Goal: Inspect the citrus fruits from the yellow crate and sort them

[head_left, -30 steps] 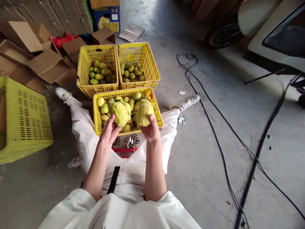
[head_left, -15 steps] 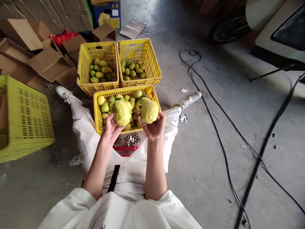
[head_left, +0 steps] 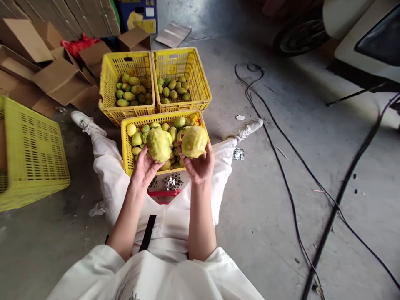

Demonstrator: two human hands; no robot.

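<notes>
Yellow-green and knobbly-skinned, two large fruits are held up side by side above the near crate (head_left: 125, 143), which sits between the seated person's outstretched legs and is heaped with smaller fruit of the same kind. The left hand (head_left: 144, 166) supports the left fruit (head_left: 158, 144) from below, palm up, fingers curled around its underside and thumb on its near flank. The right hand (head_left: 199, 163) cradles the right fruit (head_left: 194, 141) the same way, fingers spread wide around its lower half and the thumb tip pressing its left side. The two fruits are just beside each other, apart or barely touching (the gap cannot be judged from this angle). The step in hand appears to be a comparison or inspection of the pair. To do it well, keep each fruit seated deep in the palm rather than pinched at the fingertips, since the bumpy rind probably bruises under point pressure. Rotate each by rolling it across the fingers, not by squeezing. Hold both over the near crate so that a slip lands on fruit, not concrete. Two far crates (head_left: 110, 89) (head_left: 200, 89), partly filled with small green and yellow fruit, stand just beyond it, side by side and within reach.
</notes>
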